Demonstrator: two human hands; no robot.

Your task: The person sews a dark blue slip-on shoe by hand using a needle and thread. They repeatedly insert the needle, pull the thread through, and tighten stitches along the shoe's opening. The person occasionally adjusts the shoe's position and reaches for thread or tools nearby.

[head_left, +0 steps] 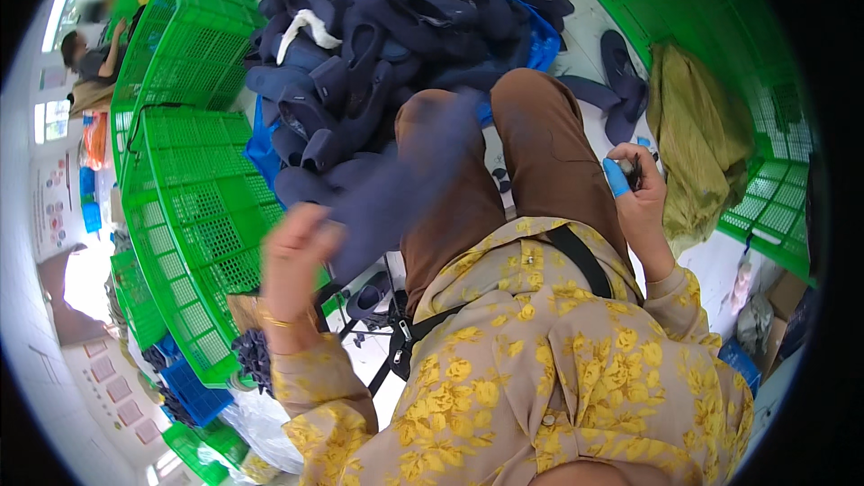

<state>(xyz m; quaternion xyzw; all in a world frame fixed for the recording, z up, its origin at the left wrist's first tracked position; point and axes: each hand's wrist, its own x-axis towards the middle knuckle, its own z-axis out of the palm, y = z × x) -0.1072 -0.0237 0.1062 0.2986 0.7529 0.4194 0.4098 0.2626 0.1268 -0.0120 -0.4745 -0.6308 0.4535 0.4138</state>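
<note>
My left hand (301,261) grips a dark blue shoe (405,184) by one end. The shoe is smeared by motion and slants up across my left thigh. By my right knee, my right hand (643,202) is closed around a small dark object (634,173) with a paler part, too small to name. A blue finger cover (616,177) sits on one of its fingers. Beyond my knees lies a big heap of dark blue shoes (360,45), with a curved white piece (308,29) on top.
Green mesh crates (211,243) stand along my left, and a large green crate (783,184) on my right. An olive cloth sack (693,135) hangs over that one. Loose shoes (621,81) lie on the floor ahead right. Another person (94,63) is far left.
</note>
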